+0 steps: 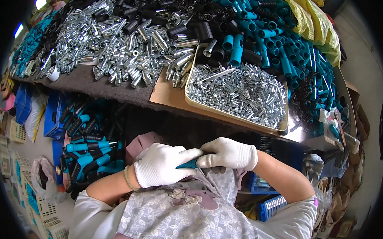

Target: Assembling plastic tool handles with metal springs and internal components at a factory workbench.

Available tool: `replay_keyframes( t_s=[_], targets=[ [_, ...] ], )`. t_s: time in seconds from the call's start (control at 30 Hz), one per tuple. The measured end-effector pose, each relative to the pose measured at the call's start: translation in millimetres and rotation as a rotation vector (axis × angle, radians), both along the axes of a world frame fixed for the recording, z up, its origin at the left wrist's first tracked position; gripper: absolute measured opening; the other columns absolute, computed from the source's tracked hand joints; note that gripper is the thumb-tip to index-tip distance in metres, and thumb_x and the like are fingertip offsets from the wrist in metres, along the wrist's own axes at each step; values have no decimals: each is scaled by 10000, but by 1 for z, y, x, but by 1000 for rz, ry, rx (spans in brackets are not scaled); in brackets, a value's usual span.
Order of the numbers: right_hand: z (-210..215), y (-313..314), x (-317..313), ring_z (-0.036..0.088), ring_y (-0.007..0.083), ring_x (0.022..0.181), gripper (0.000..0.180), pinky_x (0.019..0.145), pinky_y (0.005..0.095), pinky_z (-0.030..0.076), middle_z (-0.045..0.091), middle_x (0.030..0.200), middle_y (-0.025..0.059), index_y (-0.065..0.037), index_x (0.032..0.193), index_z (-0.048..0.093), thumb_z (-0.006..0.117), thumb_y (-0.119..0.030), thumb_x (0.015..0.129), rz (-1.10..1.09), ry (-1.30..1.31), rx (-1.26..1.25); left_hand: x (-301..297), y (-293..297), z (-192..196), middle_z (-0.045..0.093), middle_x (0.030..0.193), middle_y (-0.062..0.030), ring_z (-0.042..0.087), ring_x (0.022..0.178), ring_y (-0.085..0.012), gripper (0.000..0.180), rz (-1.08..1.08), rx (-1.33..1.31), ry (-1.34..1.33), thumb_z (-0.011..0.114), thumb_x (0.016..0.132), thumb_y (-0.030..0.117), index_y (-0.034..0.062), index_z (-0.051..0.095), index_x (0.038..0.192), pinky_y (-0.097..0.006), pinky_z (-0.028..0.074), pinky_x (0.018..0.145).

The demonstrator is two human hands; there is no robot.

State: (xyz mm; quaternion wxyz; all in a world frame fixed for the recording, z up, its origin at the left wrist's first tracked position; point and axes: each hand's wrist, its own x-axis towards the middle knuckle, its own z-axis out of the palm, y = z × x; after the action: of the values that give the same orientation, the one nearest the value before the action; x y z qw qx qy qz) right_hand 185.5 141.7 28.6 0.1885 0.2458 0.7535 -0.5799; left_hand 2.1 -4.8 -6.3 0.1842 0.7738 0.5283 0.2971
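Observation:
In white knit gloves, my left hand [164,164] and my right hand [229,153] meet above my lap. Both are closed around a teal plastic piece [189,164], of which only a short stretch shows between the fingers. Its ends are covered, so its full shape cannot be made out. Dark fingertip coating shows below the right hand. Just beyond the hands, at the table's front edge, stands a cream tray [229,113] heaped with small silver metal pins [243,94].
Silver metal sleeves [118,45] cover the table's left part. Teal plastic tubes [282,53] and black springs pile up at the right, near a yellow sack [315,24]. Below left lie teal-and-black handled tools [89,154]. Blue bins [265,183] stand by my right elbow.

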Motion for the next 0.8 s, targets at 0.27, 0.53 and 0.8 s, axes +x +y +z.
replay_keyframes(
  t_s=[0.27,0.53,0.8],
  targets=[
    [-7,-13,2,702,302,754,522,734,383,544,691,831,254,63,1047,700,743,-419,852,-6,132,210,-2,-2,-3,625,755,-78,668,641,-264,466,1,35,47,756,804,343,111,645,1193,-373,534,560],
    [-8,-23,1,686,318,688,479,684,398,532,659,729,238,59,919,711,757,-409,830,-71,140,311,0,0,0,603,738,-70,663,632,-253,455,-7,50,57,755,799,319,111,640,1188,-370,530,553],
    [0,-21,3,698,321,718,478,685,384,535,680,756,223,32,928,725,765,-434,831,-230,209,367,-12,8,5,640,835,-48,667,705,-245,429,-28,162,1,725,801,213,111,637,1209,-356,533,599]
  ],
)
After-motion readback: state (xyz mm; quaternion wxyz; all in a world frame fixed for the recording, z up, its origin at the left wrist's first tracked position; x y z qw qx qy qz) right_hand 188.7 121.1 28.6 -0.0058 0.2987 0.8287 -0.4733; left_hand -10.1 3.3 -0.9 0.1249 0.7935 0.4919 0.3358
